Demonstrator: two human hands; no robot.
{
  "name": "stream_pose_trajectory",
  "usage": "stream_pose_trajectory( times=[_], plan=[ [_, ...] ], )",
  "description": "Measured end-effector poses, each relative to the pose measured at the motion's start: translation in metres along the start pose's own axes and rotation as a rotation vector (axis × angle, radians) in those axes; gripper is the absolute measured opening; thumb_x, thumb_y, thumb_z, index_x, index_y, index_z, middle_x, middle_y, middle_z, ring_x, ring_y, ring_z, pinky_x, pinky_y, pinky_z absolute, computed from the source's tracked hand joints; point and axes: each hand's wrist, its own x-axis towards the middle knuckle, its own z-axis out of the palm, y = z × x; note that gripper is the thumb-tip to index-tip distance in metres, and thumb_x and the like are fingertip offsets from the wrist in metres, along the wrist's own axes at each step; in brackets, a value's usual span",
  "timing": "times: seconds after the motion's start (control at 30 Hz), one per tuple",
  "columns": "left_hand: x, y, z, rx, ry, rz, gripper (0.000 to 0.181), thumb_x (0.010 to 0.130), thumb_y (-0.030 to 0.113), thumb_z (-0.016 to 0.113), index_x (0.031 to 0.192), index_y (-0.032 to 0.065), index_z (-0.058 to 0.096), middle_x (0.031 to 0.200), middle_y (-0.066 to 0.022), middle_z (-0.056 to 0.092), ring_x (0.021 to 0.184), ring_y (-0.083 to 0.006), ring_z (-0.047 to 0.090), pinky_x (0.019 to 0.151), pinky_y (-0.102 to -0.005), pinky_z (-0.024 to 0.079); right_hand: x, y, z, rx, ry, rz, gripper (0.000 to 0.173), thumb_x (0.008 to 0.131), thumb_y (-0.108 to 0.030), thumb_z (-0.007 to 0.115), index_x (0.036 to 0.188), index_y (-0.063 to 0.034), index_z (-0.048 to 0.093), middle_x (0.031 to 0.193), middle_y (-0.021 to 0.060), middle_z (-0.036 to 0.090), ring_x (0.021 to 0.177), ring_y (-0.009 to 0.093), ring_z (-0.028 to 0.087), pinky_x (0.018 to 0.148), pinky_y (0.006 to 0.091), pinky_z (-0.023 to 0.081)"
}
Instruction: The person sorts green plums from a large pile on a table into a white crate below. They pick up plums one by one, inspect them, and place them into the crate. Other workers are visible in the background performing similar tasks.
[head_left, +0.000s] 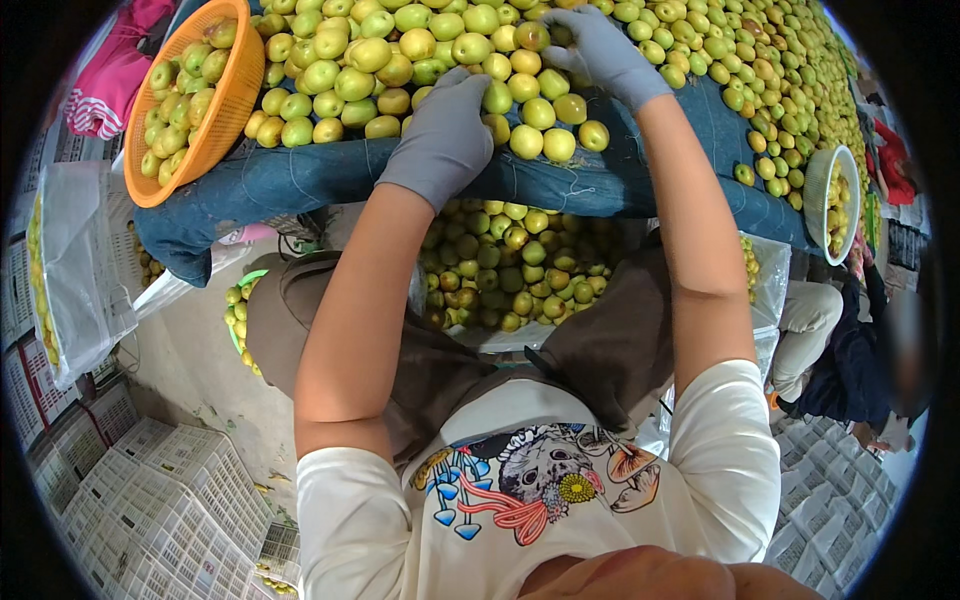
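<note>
Green-yellow jujube fruits (559, 144) lie heaped on a table covered with blue cloth (322, 169). My left hand (450, 127), in a grey glove, rests among the fruits near the table's front edge; its fingertips point away and are partly hidden, so a grip cannot be told. Farther off and to the right, my right hand (600, 56), gloved the same, has its thumb and fingers around the side of a reddish-green jujube (532, 36); whether it is held cannot be told. An orange plastic basket (139, 161) with jujubes leans at the table's left end.
Below the table edge, between my knees, sits a container of jujubes (525, 270). A white basket (816, 187) stands at the right edge. White plastic crates (172, 495) are stacked at lower left. A lined crate (82, 277) stands left. Co-workers (840, 360) are at the right.
</note>
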Motion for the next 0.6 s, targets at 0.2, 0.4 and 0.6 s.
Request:
stream_pose_trajectory(
  times=[0.2,0.4,0.6],
  plan=[
    [-0.003,0.015,-0.023,-0.178,-0.206,-0.217,0.04,0.087,0.011,0.061,0.125,0.0021,0.055,0.115,-0.0161,0.064,0.105,-0.0258,0.062,0.093,-0.0336,0.048,-0.041,-0.007,-0.074,0.706,-0.483,0.548,0.033,0.087,-0.023,0.061,0.119,-0.0164,0.06,0.101,0.0027,0.061,0.081,0.007,0.055,0.064,0.0206,0.047],
    [-0.007,0.006,-0.036,-0.221,-0.194,-0.283,0.037,0.087,0.011,0.061,0.122,0.0007,0.058,0.109,-0.0132,0.067,0.102,-0.0202,0.063,0.091,-0.0306,0.049,-0.084,-0.031,-0.135,1.295,-0.459,0.703,0.04,0.089,-0.021,0.061,0.127,-0.0092,0.054,0.102,0.0056,0.059,0.079,0.01,0.062,0.055,0.0188,0.051],
    [-0.011,0.015,-0.026,-0.14,-0.166,-0.252,0.037,0.086,0.011,0.062,0.122,0.002,0.058,0.108,-0.0144,0.066,0.1,-0.0231,0.064,0.089,-0.0318,0.05,-0.133,-0.075,-0.132,0.669,-1.012,0.253,0.037,0.078,-0.011,0.065,0.115,-0.0102,0.061,0.101,0.0085,0.059,0.089,0.023,0.061,0.077,0.032,0.051]
  ],
)
